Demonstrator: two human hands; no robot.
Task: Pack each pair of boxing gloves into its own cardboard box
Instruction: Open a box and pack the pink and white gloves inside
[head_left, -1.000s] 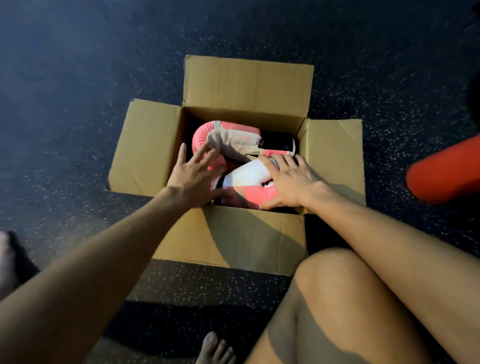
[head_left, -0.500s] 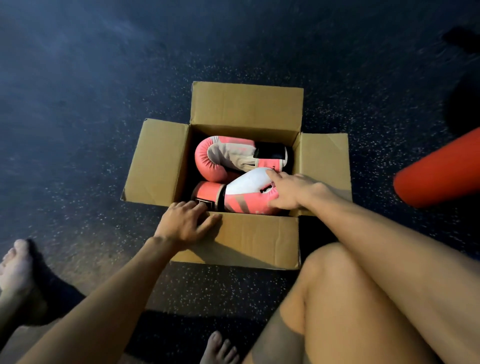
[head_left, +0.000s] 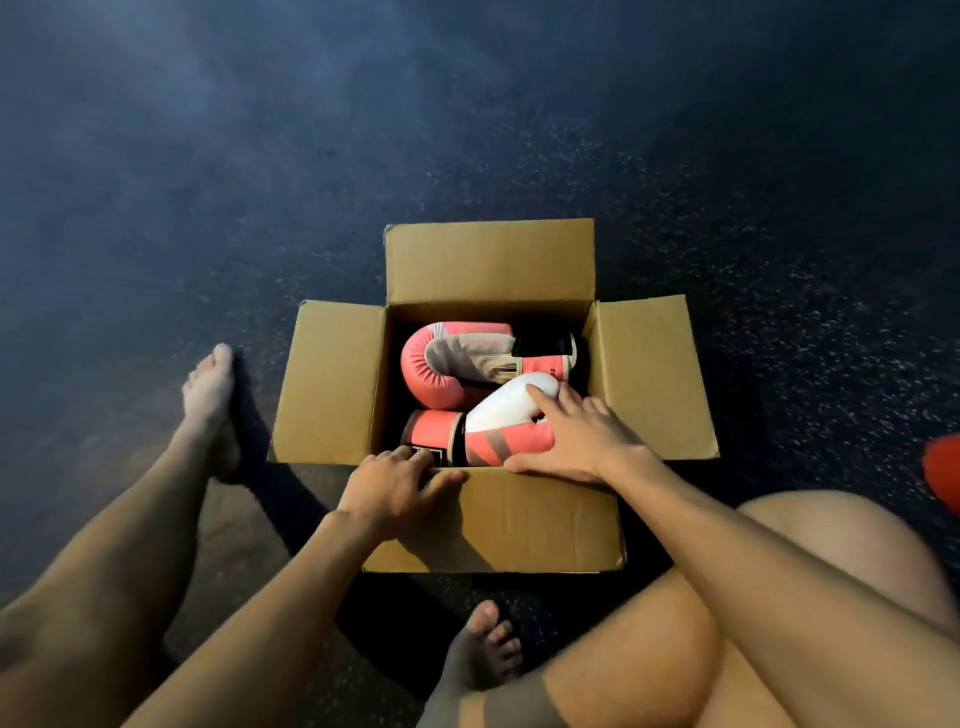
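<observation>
Fingers (head_left: 543, 400) of right hand (head_left: 576, 441) spread flat on near glove (head_left: 498, 415); left hand (head_left: 395, 483) fingers close together on box (head_left: 488, 260) near rim. Far glove (head_left: 441, 374) lies along far wall. Risk: release pressure, padding springs up, flaps (head_left: 649, 374) won't shut.

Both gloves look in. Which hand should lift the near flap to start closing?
Left, probably. The left hand rests on the near flap right at the box rim. The right hand lies flat on the near glove inside the cardboard box, so it would have to pull out first.
</observation>
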